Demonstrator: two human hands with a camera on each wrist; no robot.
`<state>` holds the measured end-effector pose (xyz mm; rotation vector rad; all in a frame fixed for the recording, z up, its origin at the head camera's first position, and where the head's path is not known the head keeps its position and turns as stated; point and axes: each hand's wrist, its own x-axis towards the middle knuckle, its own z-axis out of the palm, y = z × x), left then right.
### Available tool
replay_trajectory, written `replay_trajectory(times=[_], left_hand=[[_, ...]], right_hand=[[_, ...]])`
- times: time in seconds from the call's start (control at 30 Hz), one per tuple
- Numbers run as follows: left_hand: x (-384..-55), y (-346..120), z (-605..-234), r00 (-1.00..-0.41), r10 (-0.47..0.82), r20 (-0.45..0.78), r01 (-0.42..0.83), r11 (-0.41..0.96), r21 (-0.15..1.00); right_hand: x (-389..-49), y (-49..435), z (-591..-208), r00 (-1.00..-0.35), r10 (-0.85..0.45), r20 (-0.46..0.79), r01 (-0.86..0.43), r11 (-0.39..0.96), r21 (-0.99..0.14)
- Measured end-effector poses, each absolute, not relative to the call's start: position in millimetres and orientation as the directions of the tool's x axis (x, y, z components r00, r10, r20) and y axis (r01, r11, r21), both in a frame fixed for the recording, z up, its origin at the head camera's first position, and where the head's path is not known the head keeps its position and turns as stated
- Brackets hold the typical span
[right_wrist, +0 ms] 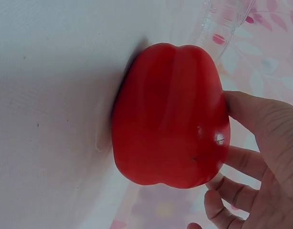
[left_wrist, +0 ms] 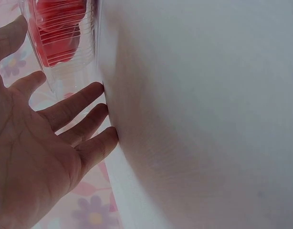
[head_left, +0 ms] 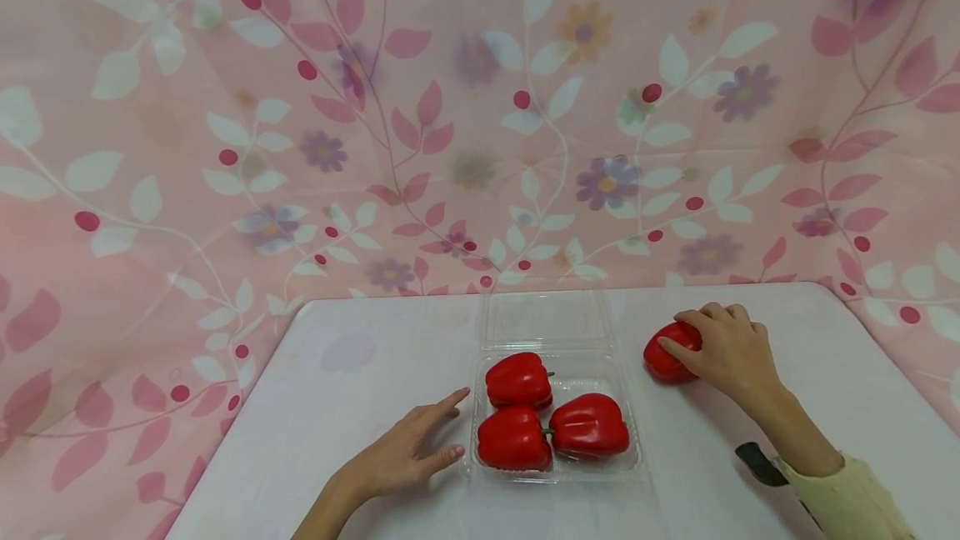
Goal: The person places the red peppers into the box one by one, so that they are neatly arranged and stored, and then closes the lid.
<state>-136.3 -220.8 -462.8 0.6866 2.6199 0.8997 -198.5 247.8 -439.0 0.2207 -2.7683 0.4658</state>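
Observation:
At the right of the table, my right hand (head_left: 731, 352) grips a red bell pepper (head_left: 667, 355), its thumb on the near side and the other fingers over the far side. The right wrist view shows this bell pepper (right_wrist: 170, 114) lying against the white tabletop, with thumb and fingers at its upper side. My left hand (head_left: 401, 450) holds nothing; its fingers are spread beside the left wall of a clear plastic clamshell box (head_left: 588, 372). Inside sit three more red bell peppers: one back left (head_left: 517, 380), one front left (head_left: 513, 438), one front right (head_left: 590, 426).
The box's clear lid (head_left: 547, 319) lies folded back toward the table's far edge. White cloth covers the table (head_left: 360, 373). Behind it hangs a pink floral curtain (head_left: 450, 107). A dark object (head_left: 761, 465) shows by the right sleeve (head_left: 847, 498).

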Motion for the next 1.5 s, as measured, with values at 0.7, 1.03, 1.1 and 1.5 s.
replay_trajectory(times=[0.7,1.03,1.1,1.5], left_hand=[[-137,-221,-464,-0.848,0.516,-0.120,0.330,0.691,0.643],[-137,-221,-464,-0.847,0.517,-0.121,0.329,0.690,0.645],[-137,-221,-464,-0.846,0.520,-0.117,0.333,0.687,0.645],[-137,-222,-465,-0.849,0.514,-0.124,0.326,0.692,0.644]], right_hand=[[-195,260,-431,-0.960,-0.143,0.240,-0.211,0.934,-0.288],[-191,265,-427,-0.962,-0.177,0.206,-0.234,0.927,-0.292],[-190,266,-426,-0.963,-0.184,0.199,-0.238,0.924,-0.299],[-190,274,-430,-0.961,-0.179,0.211,-0.241,0.918,-0.315]])
